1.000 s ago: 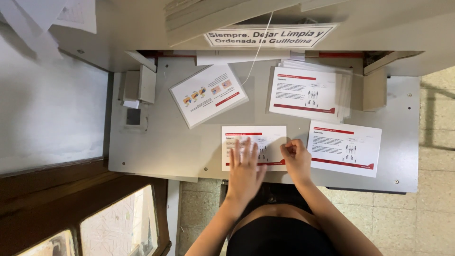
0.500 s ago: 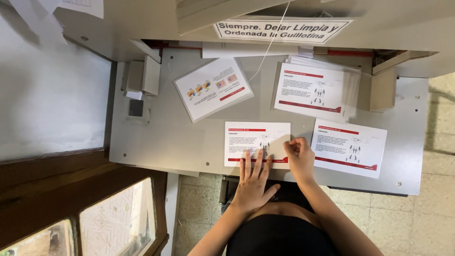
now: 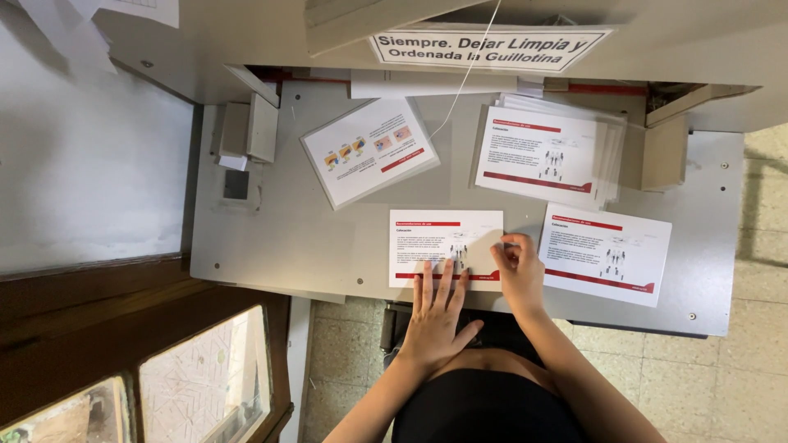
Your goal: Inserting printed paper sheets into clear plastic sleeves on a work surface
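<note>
**Left hand slides back off the card**

The left hand [image 3: 437, 308] draws toward the near edge of the white card [image 3: 446, 248], fingers now only on its lower strip. The right hand [image 3: 519, 271] keeps pinching the card's right edge, uncurling slightly.

Print shop: grey guillotine cutter table [image 3: 287, 238] bore stacked printed leaflets [image 3: 548, 156]; posted notice [image 3: 488, 47] hung above.

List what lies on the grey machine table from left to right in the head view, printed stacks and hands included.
Small grey block fitting → tilted printed stack with coloured pictures → white printed stack with the left hand flat on its near edge → right hand at that stack's right edge → near-right printed stack.
</note>
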